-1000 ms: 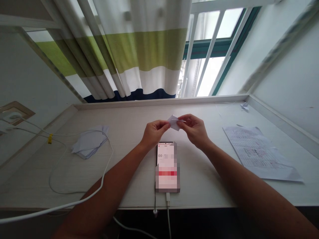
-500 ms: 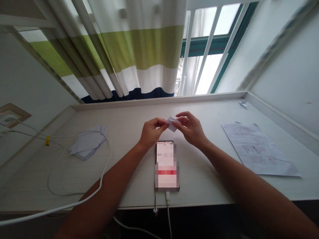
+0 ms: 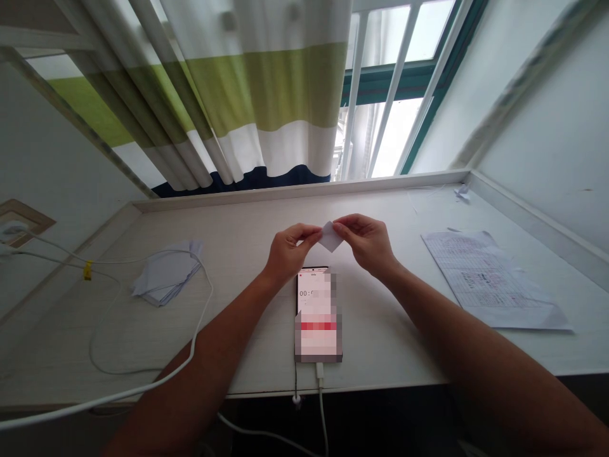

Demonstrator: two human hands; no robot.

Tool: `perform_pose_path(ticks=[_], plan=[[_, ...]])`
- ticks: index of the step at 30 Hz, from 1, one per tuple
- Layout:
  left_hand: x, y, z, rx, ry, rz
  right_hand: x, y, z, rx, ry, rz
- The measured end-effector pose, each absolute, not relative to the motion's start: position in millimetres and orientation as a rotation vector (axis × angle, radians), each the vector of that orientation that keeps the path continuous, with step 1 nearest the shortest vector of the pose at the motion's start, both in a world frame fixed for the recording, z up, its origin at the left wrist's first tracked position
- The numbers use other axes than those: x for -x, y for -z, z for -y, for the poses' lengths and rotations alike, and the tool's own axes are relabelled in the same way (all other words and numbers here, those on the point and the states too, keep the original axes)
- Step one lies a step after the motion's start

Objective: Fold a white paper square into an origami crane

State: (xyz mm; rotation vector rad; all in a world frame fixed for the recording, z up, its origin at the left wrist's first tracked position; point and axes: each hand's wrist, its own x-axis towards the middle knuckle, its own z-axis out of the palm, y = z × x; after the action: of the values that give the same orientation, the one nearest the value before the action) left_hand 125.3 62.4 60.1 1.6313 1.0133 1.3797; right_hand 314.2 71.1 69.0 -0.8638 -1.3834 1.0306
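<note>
Between my two hands is a small white piece of paper [image 3: 332, 238], held up above the desk with one corner pointing down. My left hand [image 3: 292, 251] pinches its left corner between thumb and fingers. On the other side, my right hand [image 3: 368, 241] is closed on the right corner, thumb against fingertips. Just below the hands a phone [image 3: 314, 304] lies flat on the desk, its lit screen partly blurred out. The fingers hide both side corners of the paper.
A stack of white paper sheets [image 3: 166, 273] lies at left, with a white cable [image 3: 209, 298] looping over it. Written sheets [image 3: 490, 279] lie at right. A crumpled scrap [image 3: 461, 192] sits in the far right corner of the white desk [image 3: 247, 219]. A charging cable [image 3: 320, 374] runs from the phone.
My right fingers, raised and apart before, have closed onto the paper's right corner. The paper now shows a smooth face where a folded edge showed before.
</note>
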Motion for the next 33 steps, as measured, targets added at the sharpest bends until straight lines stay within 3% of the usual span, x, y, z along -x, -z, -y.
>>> perform_pose_path(ticks=[7, 16, 23, 33], plan=[[-126.7, -55.6, -65.5, -1.468, -1.459, -0.997, -312.0, -69.2, -70.8, 0.828, -1.111, 1.299], [-123.9, -50.7, -68.5, -1.585, -1.212, -1.037, -313.4, -73.9, -66.6, 0.821, -1.100, 1.370], [-133.0, -53.3, -65.3, -1.228, -1.315, -0.969, -318.1, -65.7, -75.1, 0.924, -1.135, 1.467], [-130.8, -51.1, -67.5, -1.368, -1.376, -0.926, -319.4, -66.4, -73.8, 0.939, -0.986, 1.620]])
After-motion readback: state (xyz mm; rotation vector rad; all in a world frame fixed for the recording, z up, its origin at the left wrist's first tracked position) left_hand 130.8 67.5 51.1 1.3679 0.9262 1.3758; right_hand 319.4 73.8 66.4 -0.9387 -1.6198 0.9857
